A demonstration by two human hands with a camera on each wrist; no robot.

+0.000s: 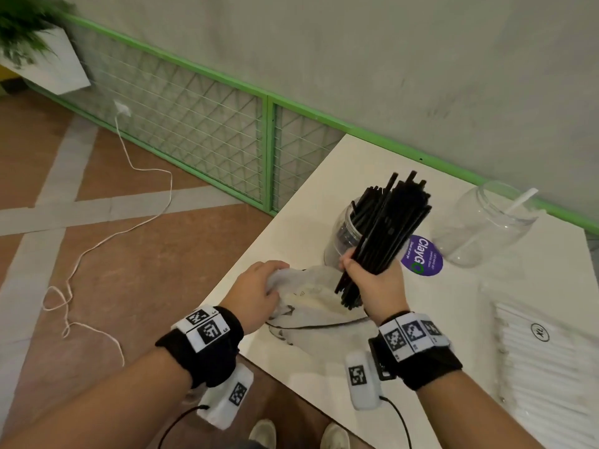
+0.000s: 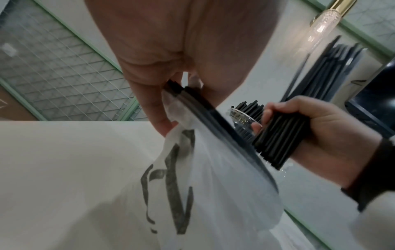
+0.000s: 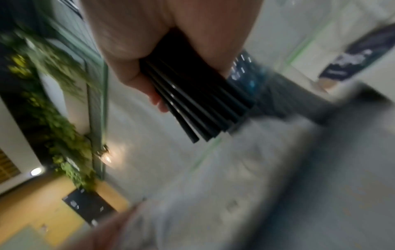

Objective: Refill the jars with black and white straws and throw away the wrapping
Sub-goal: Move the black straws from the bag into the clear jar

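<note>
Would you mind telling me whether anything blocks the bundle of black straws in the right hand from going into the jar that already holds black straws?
Nothing visible does. The right hand holds the bundle of black plastic straws just in front of the clear plastic jar, whose mouth is open but partly filled with black straws.

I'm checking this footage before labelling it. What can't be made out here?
- Black straws still in the wrapper: head view cannot settle it.
- White straw pack: cut off by the head view's edge.
- Right wrist view: motion blur hides the table.
</note>
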